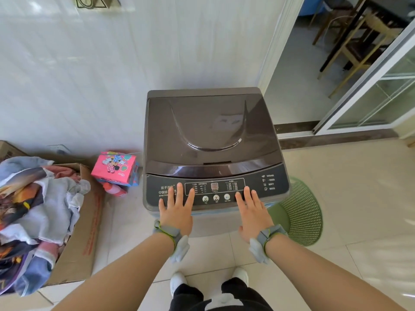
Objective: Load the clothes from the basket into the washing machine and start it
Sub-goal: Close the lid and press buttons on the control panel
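Clothes (38, 198) are lying heaped in the cardboard box (87, 232), well left of the left hand (176, 212); it and the right hand (252, 212) are resting flat, fingers straight, empty, on the closed washing machine (211, 131). Loading seems not yet begun.

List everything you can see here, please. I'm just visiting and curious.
washer: 1, grey-brown, centre, against the white wall, lid shut
panel: 1, dark, on the washer's front edge, with round buttons
box: 1, brown cardboard, on the floor to the left
clothes: a mixed pile, grey, blue, pink and orange, heaped in the box
pink box: 1, cartoon print, on the floor between the box and the washer
perforated item: 1, green, on the floor right of the washer, partly hidden
chairs: several, wooden, beyond the doorway, upper right
glass door: 1, white frame, right
shoes: 2, white, bottom centre
wristbands: 2, grey
left hand: flat on the panel
right hand: flat on the panel
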Available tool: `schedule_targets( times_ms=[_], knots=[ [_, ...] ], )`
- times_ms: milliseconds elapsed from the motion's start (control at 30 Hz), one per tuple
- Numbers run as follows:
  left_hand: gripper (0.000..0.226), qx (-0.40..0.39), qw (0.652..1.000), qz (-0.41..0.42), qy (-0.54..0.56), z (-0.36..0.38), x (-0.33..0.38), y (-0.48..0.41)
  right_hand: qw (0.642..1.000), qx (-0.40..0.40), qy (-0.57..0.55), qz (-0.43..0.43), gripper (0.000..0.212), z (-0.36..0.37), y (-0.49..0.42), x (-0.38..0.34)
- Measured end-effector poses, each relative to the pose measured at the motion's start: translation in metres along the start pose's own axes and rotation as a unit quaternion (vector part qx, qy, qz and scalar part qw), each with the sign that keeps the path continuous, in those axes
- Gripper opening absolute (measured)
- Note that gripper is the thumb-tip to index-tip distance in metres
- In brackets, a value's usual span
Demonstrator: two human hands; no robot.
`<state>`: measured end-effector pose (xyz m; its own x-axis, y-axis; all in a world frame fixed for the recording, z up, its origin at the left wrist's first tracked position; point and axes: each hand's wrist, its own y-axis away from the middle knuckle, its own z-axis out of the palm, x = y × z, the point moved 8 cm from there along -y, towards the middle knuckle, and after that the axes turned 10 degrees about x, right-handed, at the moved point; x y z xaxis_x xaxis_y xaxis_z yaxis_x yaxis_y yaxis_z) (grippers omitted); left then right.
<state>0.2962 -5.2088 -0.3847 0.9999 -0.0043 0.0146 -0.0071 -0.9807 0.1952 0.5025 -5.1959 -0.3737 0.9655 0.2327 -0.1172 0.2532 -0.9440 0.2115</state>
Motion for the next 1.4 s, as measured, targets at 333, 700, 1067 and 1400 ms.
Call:
schedule_targets(
  times_ms=[333, 700, 1067, 1400],
  knots=[
    [0.066, -0.061, 0.997, -0.008, 0.046, -0.023, 0.002, -0.011, 0.997, -0.063, -0.008, -0.049, 0.089, -0.014, -0.002, 0.007],
    [0.073, -0.063, 0.997, -0.029, 0.039, -0.02, 0.003, -0.001, 0.997, -0.053, 0.016, -0.046, 0.075, -0.011, -0.008, 0.008],
    [0.072, -0.068, 0.996, -0.034, 0.039, -0.017, 0.003, -0.001, 0.999, 0.004, -0.009, -0.05, 0.06, -0.026, -0.009, -0.023],
    [0.072, -0.072, 0.997, -0.019, 0.036, -0.014, -0.001, -0.001, 0.987, -0.014, 0.002, -0.162, 0.06, 0.0, 0.006, -0.077]
  ],
)
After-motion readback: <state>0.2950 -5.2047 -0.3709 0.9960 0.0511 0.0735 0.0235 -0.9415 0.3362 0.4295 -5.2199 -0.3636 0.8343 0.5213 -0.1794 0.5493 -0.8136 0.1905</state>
